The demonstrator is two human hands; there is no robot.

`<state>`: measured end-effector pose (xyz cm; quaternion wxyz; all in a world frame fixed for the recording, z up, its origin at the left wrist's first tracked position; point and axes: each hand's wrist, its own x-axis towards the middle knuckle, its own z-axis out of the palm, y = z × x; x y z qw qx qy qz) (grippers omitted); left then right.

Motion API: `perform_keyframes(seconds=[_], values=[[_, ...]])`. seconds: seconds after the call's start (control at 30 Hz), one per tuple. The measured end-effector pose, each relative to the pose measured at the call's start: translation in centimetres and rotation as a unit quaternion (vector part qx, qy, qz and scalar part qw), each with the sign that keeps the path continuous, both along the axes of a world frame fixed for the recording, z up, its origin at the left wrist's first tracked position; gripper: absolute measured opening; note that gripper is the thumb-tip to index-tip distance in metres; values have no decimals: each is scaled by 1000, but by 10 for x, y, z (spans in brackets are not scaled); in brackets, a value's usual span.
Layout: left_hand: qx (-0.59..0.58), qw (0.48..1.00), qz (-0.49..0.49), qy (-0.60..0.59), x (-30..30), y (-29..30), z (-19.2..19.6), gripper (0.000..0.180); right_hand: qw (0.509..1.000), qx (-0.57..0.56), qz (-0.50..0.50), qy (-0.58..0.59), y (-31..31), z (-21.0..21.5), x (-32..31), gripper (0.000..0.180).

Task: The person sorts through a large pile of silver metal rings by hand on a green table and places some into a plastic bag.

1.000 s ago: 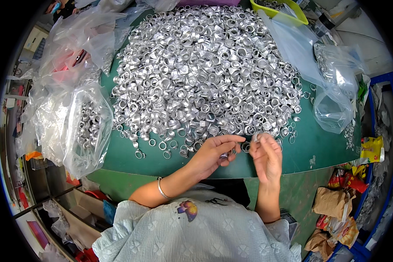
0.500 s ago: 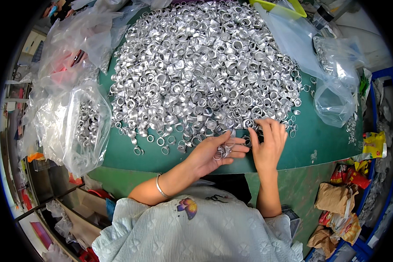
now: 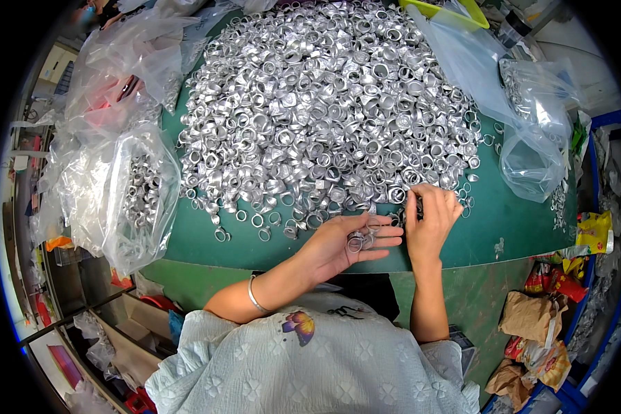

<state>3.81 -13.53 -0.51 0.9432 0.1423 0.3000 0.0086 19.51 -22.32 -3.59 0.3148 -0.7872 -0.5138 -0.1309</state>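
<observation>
A broad heap of silver-coloured metal rings [image 3: 324,103] covers much of the green table. My left hand [image 3: 331,247] is palm up at the heap's near edge, its fingers stretched to the right. A few silver rings [image 3: 357,241] lie in its palm and against the fingers. Just to the right, my right hand [image 3: 429,221] is palm down at the heap's near right edge, thumb and fingertips drawn together. Whatever is between those fingertips is hidden.
Clear plastic bags [image 3: 141,193] with rings in them sit on the left. Another clear bag [image 3: 531,162] lies on the right, and a yellow-green tray [image 3: 472,14] stands at the back right. The green table [image 3: 524,228] has a curved near edge before me.
My right hand has moved slightly to the right, and its thumb has come closer to the fingers. My left hand has tilted a little, with the rings shifting in its palm.
</observation>
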Motion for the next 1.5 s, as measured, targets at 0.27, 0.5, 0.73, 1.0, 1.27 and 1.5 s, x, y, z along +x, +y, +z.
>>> perform_keyframes(seconds=[0.27, 0.5, 0.73, 1.0, 1.27, 1.5], values=[[24, 999, 8, 19, -2, -1, 6, 37, 843, 139, -14, 520, -17, 6, -10, 10], [51, 999, -12, 5, -7, -2, 2, 36, 370, 172, 149, 901, -36, 8, -30, 12], [46, 999, 16, -11, -11, -8, 4, 37, 348, 156, 139, 914, -38, 16, -43, 13], [11, 998, 30, -46, -14, -7, 8, 36, 444, 198, 94, 869, -43, 14, -48, 10], [27, 977, 107, -184, -14, -18, 10, 42, 676, 215, 110, 696, -46, 28, -49, 4], [109, 959, 138, -224, -13, -29, 8, 57, 780, 131, 87, 605, -45, 39, -59, 3]])
